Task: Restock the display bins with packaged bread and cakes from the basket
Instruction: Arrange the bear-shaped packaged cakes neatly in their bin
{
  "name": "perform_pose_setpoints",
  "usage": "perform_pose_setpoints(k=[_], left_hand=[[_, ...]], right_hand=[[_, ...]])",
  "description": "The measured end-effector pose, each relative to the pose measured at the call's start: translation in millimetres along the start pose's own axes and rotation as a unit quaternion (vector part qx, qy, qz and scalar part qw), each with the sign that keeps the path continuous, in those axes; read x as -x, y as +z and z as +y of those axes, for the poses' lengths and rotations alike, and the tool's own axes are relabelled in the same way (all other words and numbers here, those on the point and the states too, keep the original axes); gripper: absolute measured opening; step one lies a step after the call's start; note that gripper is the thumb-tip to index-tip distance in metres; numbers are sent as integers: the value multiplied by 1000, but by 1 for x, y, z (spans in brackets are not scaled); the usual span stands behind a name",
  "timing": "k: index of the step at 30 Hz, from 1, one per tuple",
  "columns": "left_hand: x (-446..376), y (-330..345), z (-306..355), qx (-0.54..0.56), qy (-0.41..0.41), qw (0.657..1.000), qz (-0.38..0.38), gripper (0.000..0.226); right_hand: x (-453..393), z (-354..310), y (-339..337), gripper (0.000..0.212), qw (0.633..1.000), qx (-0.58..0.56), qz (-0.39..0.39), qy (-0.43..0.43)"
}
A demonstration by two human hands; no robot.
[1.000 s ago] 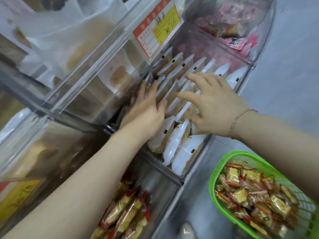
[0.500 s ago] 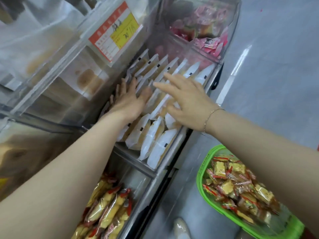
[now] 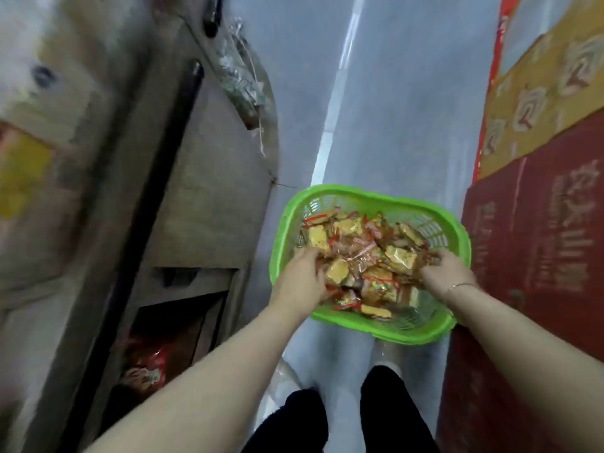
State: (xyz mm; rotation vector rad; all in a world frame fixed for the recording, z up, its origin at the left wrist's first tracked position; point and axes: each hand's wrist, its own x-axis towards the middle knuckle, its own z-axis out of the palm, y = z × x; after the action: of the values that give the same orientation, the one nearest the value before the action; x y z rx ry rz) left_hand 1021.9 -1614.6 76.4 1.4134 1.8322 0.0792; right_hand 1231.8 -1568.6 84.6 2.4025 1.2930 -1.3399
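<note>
Nearest the camera, two dark trouser legs [image 3: 343, 416] stand on the pale grey floor [image 3: 392, 109], with a light shoe [image 3: 287, 380] just showing beside the left one. Both bare forearms reach forward from there into the green basket [image 3: 457, 237], which sits on the floor just ahead of the feet.

The left hand [image 3: 302, 277] lies over the near left part of the pile of packets [image 3: 366, 259]. Its fingers curl down into the clear wrappers with red trim, closing on several of them; how many cannot be told. The right hand [image 3: 446, 271], with a thin bracelet [image 3: 459, 285] at the wrist, digs into the pile's right side, against the basket's right wall. Its fingertips are buried among the wrappers, so whether they have closed on any packets cannot be told.

Between the two hands the heap rises with yellow-brown cakes showing through the wrap. Beyond the hands, more packets fill the basket to its far wall.

Left of the left hand stands the blurred grey display stand [image 3: 196, 197], with red packages [image 3: 147, 364] in a dark lower opening. Right of the right hand, touching the basket, are red and yellow cartons [image 3: 539, 223] with large printed characters. Farther off, the floor runs on between stand and cartons.
</note>
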Motion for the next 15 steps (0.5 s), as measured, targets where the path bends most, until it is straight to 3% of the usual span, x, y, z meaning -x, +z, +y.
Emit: perform_pose_setpoints(k=[4,7,10,13,15], left_hand=[[-72,79,-50,-146,-35,982,-111,64],[-107,120,-71,-246,-73,957,-136,84],[-121,147,-85,-268,-106,949,-128,90],[-123,161,-94,-289,-94,945,-125,96],[-125,160,-90,-296,-90,939,-149,91]], right_hand=[[-70,64,59,52,996,85,-25,16],[-120,89,93,77,976,200,59,-69],[-159,95,116,101,958,243,75,-131],[-185,92,129,101,961,242,77,-109],[-191,88,133,86,969,234,40,-68]])
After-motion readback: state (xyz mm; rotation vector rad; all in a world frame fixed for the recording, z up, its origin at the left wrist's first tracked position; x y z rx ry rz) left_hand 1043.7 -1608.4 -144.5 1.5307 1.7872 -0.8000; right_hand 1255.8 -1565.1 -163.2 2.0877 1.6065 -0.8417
